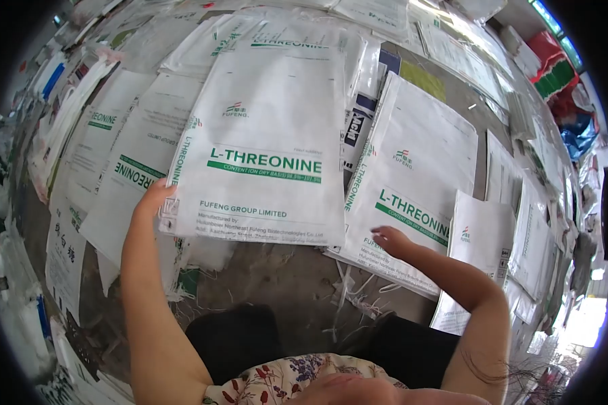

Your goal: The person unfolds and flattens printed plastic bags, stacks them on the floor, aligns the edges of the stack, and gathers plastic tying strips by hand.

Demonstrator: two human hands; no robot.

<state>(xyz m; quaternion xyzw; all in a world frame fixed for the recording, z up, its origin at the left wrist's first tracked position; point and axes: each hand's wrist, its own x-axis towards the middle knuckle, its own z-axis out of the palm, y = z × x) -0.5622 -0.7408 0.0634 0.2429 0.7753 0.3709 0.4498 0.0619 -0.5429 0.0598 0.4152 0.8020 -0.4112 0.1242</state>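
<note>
A flat white L-THREONINE sack (pixel 270 125) with green print lies in front of me. My left hand (pixel 157 197) grips its lower left edge, and the fingertips are partly hidden at the sack's side. To the right, my right hand (pixel 390 241) hovers over or rests on a second white sack (pixel 425 148) that tops a stack; contact cannot be made out. The fingers of that hand are stretched toward the first sack, slightly bent, with nothing held in them.
More printed sacks (pixel 132 145) overlap at the left. Further stacks (pixel 476 236) lie at the right. Loose white threads (pixel 355 297) are on the grey floor (pixel 270 277) near my knees. Red and green bags (pixel 554 67) stand at the far right.
</note>
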